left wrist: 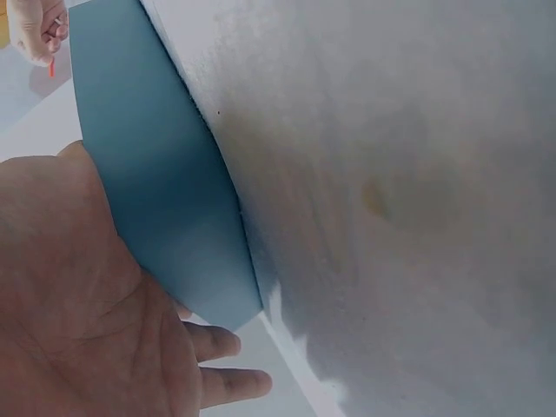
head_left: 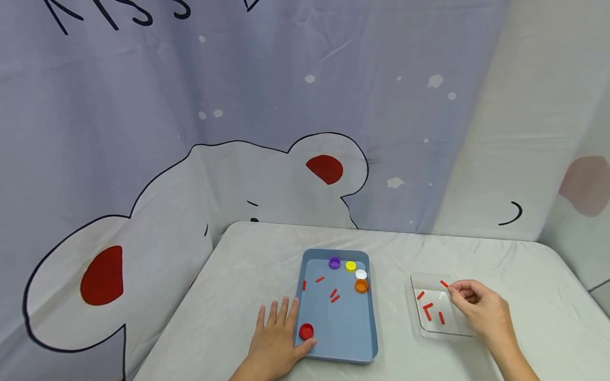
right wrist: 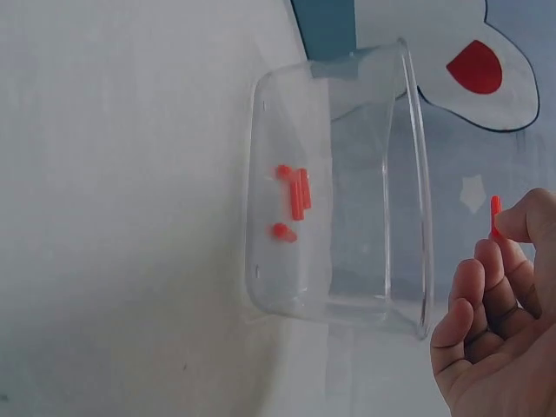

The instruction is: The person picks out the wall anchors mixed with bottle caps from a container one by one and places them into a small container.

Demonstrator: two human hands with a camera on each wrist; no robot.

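Note:
My right hand pinches a small red stick between thumb and fingertips, over a clear plastic box. In the right wrist view the held red stick stands out beyond the box's rim, and several more red sticks lie on the box floor. My left hand lies with fingers spread and straight along the left side of a blue-grey tray, its thumb over the tray's near left corner. Just beside that thumb, inside the tray, sits a round red cap.
Several red sticks lie loose in the tray. Toward its far right are purple, yellow, white and orange caps. A pale cloth covers the table; a printed curtain hangs behind.

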